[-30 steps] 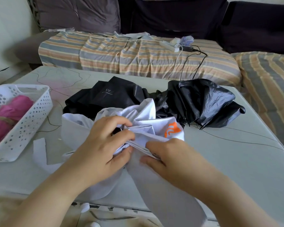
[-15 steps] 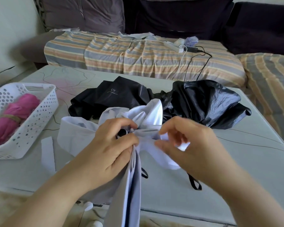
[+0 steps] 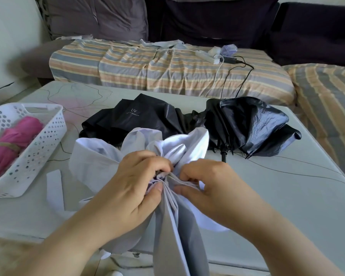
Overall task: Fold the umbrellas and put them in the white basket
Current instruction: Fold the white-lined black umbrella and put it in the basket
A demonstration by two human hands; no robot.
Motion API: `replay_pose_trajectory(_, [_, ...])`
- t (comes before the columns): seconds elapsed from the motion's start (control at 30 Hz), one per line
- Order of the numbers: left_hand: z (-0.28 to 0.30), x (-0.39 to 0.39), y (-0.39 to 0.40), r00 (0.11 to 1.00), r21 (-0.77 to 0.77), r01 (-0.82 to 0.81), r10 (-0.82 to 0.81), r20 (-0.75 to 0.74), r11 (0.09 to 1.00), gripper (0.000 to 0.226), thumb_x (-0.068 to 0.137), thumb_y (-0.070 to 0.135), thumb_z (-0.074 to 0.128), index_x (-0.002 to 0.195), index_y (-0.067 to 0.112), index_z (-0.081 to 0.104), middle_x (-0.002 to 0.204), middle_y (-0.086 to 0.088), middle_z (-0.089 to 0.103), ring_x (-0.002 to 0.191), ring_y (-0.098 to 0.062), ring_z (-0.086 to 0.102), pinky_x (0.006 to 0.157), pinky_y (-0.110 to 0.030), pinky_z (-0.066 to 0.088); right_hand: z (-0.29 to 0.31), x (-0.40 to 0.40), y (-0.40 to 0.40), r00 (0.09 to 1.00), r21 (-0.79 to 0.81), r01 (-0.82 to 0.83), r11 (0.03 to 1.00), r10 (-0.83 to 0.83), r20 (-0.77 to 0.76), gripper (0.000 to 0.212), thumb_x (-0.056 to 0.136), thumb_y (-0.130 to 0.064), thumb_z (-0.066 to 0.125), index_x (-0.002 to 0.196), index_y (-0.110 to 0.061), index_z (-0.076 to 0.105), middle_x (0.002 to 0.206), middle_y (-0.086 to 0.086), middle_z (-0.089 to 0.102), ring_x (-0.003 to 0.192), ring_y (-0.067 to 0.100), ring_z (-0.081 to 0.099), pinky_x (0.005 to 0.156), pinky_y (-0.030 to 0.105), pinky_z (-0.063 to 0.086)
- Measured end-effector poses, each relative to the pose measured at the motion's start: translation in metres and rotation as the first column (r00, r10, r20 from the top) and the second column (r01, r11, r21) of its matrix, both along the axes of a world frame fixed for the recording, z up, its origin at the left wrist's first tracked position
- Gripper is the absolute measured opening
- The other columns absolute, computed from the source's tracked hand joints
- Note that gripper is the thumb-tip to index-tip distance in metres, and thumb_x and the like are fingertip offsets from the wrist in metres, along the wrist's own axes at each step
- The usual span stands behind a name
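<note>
A white umbrella lies bunched on the pale table right before me, its folds hanging over the near edge. My left hand grips the gathered cloth, thumb pressed on the pleats. My right hand pinches a fold just beside it. Behind lie two black umbrellas, one flat with "UV" print, one half collapsed. The white basket stands at the left with a folded pink umbrella inside.
A white strap of the umbrella lies between basket and hands. Behind the table is a sofa with a striped cover, a power strip and cables. A striped cushion sits at the right.
My right hand has come down and closed in next to the left, now pinching the pleats. The white cloth is gathered tighter and the orange logo is hidden.
</note>
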State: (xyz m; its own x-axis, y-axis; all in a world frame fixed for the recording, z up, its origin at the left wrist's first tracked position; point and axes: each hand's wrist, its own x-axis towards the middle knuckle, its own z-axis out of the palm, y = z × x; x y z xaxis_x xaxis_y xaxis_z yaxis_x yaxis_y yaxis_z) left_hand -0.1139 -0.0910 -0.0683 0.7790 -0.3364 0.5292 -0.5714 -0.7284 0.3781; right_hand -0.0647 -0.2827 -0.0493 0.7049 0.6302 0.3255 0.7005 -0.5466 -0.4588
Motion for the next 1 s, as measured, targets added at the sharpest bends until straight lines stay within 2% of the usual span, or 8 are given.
replay_pose_trajectory(0.1, [0.003,0.001,0.0,1.0,-0.053,-0.016,0.016,0.003,0.998,0.029,0.085,0.022,0.044,0.114,0.021,0.048,0.113,0.012,0.048,0.106,-0.006,0.047,0.092,-0.015,0.036,0.0,-0.002,0.0,0.997,0.092,0.06,0.994,-0.055,-0.057,0.019,0.075,-0.048,0.062,0.077,-0.033,0.049,0.091,-0.021,0.043,0.084,-0.001,0.046,0.074,0.012,0.037])
replay_pose_trajectory(0.17, [0.004,0.001,0.001,1.0,-0.045,0.001,-0.002,-0.011,0.999,0.028,0.086,0.022,0.044,0.113,0.02,0.049,0.114,0.012,0.049,0.107,-0.007,0.048,0.093,-0.015,0.036,0.001,-0.002,0.0,0.976,0.101,0.198,0.975,-0.187,-0.114,0.03,0.068,-0.059,0.059,0.08,-0.033,0.048,0.1,-0.026,0.045,0.088,0.002,0.051,0.079,0.028,0.047])
replay_pose_trajectory(0.33, [0.004,-0.002,-0.002,0.999,-0.036,-0.004,0.002,-0.039,0.999,0.027,0.086,0.026,0.046,0.113,0.021,0.048,0.116,0.013,0.047,0.109,-0.004,0.048,0.091,-0.015,0.038,0.009,-0.003,0.004,0.963,0.066,0.166,0.984,-0.148,-0.226,0.024,0.076,-0.037,0.074,0.089,-0.031,0.055,0.082,-0.018,0.059,0.082,-0.005,0.05,0.071,0.011,0.039])
replay_pose_trajectory(0.5, [0.002,-0.001,-0.003,0.999,-0.068,-0.045,0.044,-0.011,0.997,0.03,0.08,0.021,0.053,0.11,0.017,0.054,0.117,0.011,0.047,0.109,-0.001,0.047,0.089,-0.012,0.038,0.007,-0.002,0.006,0.991,0.055,0.072,0.996,-0.065,-0.119,0.008,0.081,-0.023,0.073,0.087,-0.027,0.069,0.065,-0.026,0.054,0.078,-0.003,0.049,0.075,0.016,0.032])
replay_pose_trajectory(0.63, [-0.001,0.002,-0.006,1.0,-0.122,-0.031,0.03,-0.005,0.992,0.033,0.077,0.018,0.057,0.109,0.02,0.054,0.116,0.013,0.048,0.108,0.0,0.049,0.089,-0.011,0.039,0.004,-0.001,0.008,0.999,0.079,-0.026,0.997,0.028,-0.028,0.027,0.078,-0.006,0.066,0.098,-0.024,0.071,0.084,-0.017,0.066,0.084,0.0,0.054,0.079,0.023,0.041])
replay_pose_trajectory(0.7, [-0.002,0.003,-0.005,1.0,-0.151,-0.011,0.01,-0.007,0.988,0.032,0.077,0.02,0.056,0.108,0.022,0.051,0.116,0.015,0.048,0.108,-0.001,0.05,0.089,-0.015,0.04,0.007,-0.002,0.006,0.991,0.095,-0.011,0.995,0.023,-0.131,0.033,0.082,0.001,0.063,0.101,-0.026,0.069,0.087,-0.017,0.067,0.088,-0.005,0.056,0.077,0.01,0.041])
replay_pose_trajectory(0.83, [-0.003,0.004,-0.004,1.0,-0.128,0.003,-0.003,-0.001,0.992,0.028,0.078,0.023,0.052,0.106,0.024,0.05,0.115,0.016,0.047,0.105,-0.001,0.05,0.086,-0.017,0.042,0.011,-0.006,-0.002,0.962,0.058,0.03,0.998,-0.013,-0.274,0.04,0.091,-0.009,0.057,0.09,-0.045,0.04,0.095,-0.026,0.067,0.091,-0.006,0.059,0.079,0.02,0.048])
replay_pose_trajectory(1.0, [-0.002,0.002,-0.004,1.0,-0.125,-0.006,0.006,0.003,0.992,0.024,0.078,0.022,0.052,0.102,0.022,0.05,0.114,0.013,0.049,0.103,-0.001,0.05,0.085,-0.016,0.042,0.009,-0.007,-0.001,0.986,0.071,0.014,0.997,-0.001,-0.167,0.034,0.089,-0.013,0.061,0.096,-0.042,0.045,0.085,-0.025,0.061,0.082,-0.003,0.058,0.071,0.025,0.049])
